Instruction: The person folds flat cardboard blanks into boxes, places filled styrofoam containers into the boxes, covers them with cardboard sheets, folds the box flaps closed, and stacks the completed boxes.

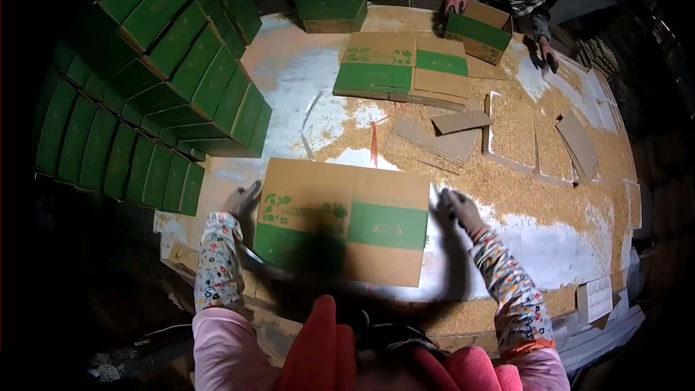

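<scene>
A flattened cardboard carton (387, 257), brown with a green band and green print, lies in front of me. My left hand (241, 201), in a glove with dark fingertips, is at the carton's left edge with its fingers stretched out; whether it touches the edge I cannot tell. Beyond the right edge is my right hand (461, 211), its dark-tipped fingers extended and a small gap between them and the carton. Shadow covers the carton's lower middle.
A stack of flattened cartons (376, 76) lies farther back. Green boxes (174, 58) are piled high at left. Cardboard pieces (461, 122) and white foam trays (510, 159) lie among husk-like bits. Across the table, a person's hand (456, 1) holds an open box (474, 35).
</scene>
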A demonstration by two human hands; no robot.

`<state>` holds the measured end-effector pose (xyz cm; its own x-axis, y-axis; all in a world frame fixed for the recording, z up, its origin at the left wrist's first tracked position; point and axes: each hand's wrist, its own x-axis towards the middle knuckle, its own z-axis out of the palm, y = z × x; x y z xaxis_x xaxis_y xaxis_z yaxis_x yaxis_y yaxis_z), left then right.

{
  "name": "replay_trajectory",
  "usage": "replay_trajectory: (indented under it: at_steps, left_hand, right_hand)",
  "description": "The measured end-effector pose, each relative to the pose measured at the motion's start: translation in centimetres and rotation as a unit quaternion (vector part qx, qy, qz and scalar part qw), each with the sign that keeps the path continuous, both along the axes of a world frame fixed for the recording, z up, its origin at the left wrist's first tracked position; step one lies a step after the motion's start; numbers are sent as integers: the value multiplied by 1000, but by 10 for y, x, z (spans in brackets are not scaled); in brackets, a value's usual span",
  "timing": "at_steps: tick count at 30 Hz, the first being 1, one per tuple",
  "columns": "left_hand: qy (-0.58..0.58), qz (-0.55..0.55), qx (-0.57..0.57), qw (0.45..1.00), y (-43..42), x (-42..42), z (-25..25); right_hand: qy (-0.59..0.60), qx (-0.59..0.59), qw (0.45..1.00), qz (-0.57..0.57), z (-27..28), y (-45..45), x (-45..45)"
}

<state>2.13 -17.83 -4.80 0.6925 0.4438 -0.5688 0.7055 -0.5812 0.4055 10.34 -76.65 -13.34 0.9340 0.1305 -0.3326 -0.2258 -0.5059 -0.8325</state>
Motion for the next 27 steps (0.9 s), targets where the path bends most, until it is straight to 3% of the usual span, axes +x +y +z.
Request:
replay_trajectory:
  at_steps: [1, 2, 3, 4, 5, 6, 7, 9, 10, 11, 12, 13, 14, 15, 16, 17, 18, 19, 22, 23, 25, 27]
  left_hand:
    - [85, -8, -111, 990, 23, -26, -43]
    - [4, 133, -283, 950, -4, -60, -59]
    - [-25, 185, -333, 924, -21, -86, -70]
    - [-35, 208, -328, 921, -30, -95, -78]
    - [-47, 217, -307, 926, -45, -103, -85]
    - [-61, 228, -281, 930, -59, -108, -95]
    - [-84, 228, -262, 934, -78, -108, -102]
    - [-144, 202, -244, 938, -123, -103, -107]
    - [-172, 172, -242, 939, -150, -97, -105]
    - [-199, 139, -240, 940, -177, -94, -100]
    - [-225, 91, -239, 940, -205, -93, -91]
    - [-253, 35, -235, 938, -232, -93, -78]
    - [-280, -26, -232, 931, -254, -97, -61]
    - [-303, -87, -224, 922, -270, -103, -39]
    - [-226, -130, -282, 923, -275, -114, 7]
    - [-266, -211, -234, 911, -282, -134, 11]
    - [-305, -244, -260, 883, -287, -159, -11]
    - [-306, -221, -281, 882, -271, -185, -9]
    - [-281, -65, -305, 907, -188, -274, 25]
    - [-359, 39, -257, 896, -145, -314, 16]
    - [-478, 247, -135, 832, -53, -394, 9]
    - [-547, 452, -23, 705, 57, -479, 48]
  right_hand:
    - [37, 27, 999, 30, -16, 14, -30]
    - [72, 85, 994, 22, -37, 28, -55]
    - [48, 118, 992, 11, -54, 38, -82]
    - [53, 120, 991, -17, -34, 40, -100]
    - [75, 198, 975, -62, -24, 33, -114]
    - [30, 125, 991, -26, -18, 12, -123]
    - [87, 201, 973, -77, -19, -11, -137]
    - [91, 120, 984, -95, -11, -77, -156]
    - [18, 11, 995, -97, 5, -107, -163]
    - [-81, -145, 974, -154, 46, -115, -168]
    - [-214, -306, 900, -225, 38, -145, -171]
    - [-239, -218, 889, -323, 44, -160, -166]
    - [-275, -133, 902, -304, 37, -174, -160]
    - [-152, 59, 935, -316, 75, -125, -162]
    - [-103, 127, 947, -276, 125, -42, -168]
    - [-50, 191, 952, -234, 157, 37, -181]
    - [0, 341, 927, -153, 140, 94, -194]
    - [61, 476, 874, -76, 119, 148, -209]
    - [176, 444, 873, 102, 109, 290, -275]
    - [206, 436, 866, 128, 108, 327, -293]
    - [213, 356, 883, 217, 111, 381, -335]
    - [267, 316, 835, 363, 115, 411, -356]
